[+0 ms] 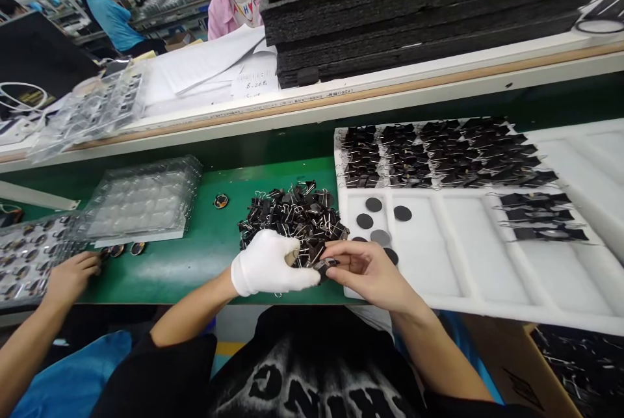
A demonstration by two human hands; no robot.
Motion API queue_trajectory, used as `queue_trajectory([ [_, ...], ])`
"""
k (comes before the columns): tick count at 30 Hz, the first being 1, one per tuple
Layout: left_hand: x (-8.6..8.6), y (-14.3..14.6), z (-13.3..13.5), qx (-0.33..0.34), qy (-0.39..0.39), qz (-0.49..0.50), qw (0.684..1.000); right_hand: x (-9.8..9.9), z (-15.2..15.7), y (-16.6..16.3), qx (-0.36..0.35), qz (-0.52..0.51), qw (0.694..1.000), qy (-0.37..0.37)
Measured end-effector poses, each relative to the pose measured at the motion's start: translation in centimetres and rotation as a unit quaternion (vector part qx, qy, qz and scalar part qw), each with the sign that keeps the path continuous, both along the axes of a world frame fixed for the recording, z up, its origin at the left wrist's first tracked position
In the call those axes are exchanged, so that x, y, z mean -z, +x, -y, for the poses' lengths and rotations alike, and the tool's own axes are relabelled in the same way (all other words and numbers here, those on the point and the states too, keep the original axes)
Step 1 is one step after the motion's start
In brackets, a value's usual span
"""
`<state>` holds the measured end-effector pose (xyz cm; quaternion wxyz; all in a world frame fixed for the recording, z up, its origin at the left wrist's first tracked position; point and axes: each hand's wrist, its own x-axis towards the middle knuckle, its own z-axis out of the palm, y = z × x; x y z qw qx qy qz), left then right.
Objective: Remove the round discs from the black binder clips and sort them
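Observation:
My left hand [270,264], in a white glove, is closed with thumb and fingertips at a small black binder clip [325,266]. My bare right hand [373,273] pinches the same clip from the other side. Fingers cover much of it, so I cannot tell whether a disc sits in its jaws. Right behind both hands lies a heap of black binder clips [292,210] with silver wire handles. Flat black discs [402,213] lie on the white foam tray [429,249] beside my right hand.
Rows of clips [439,151] fill the tray's back part. At left, a co-worker's hand [71,278] reaches small round parts [138,248] near stacked clear plastic trays [146,197]. Black foam sheets [414,15] are piled on the shelf. A box of black pieces [580,366] stands lower right.

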<state>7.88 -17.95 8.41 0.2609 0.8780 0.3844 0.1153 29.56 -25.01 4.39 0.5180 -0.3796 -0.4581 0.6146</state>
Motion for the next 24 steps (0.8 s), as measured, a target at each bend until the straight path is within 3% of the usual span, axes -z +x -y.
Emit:
queue_trajectory([
  [6, -0.7, 0.1, 0.4, -0.007, -0.002, 0.0, 1.0, -0.2, -0.2, 0.0, -0.018, -0.032, 0.999, -0.021],
  [11, -1.3, 0.1, 0.1, -0.034, -0.033, 0.006, 0.999, -0.1, -0.8, 0.4, 0.084, -0.102, 0.989, -0.062],
  [16, -0.9, 0.2, 0.3, 0.0, -0.098, -0.015, 0.995, 0.2, -1.2, 0.7, 0.128, -0.115, 0.98, -0.096],
  [24, -0.4, 0.5, 0.6, 0.055, -0.123, -0.034, 0.99, 1.0, -0.9, 1.2, 0.097, -0.067, 0.991, -0.061],
])
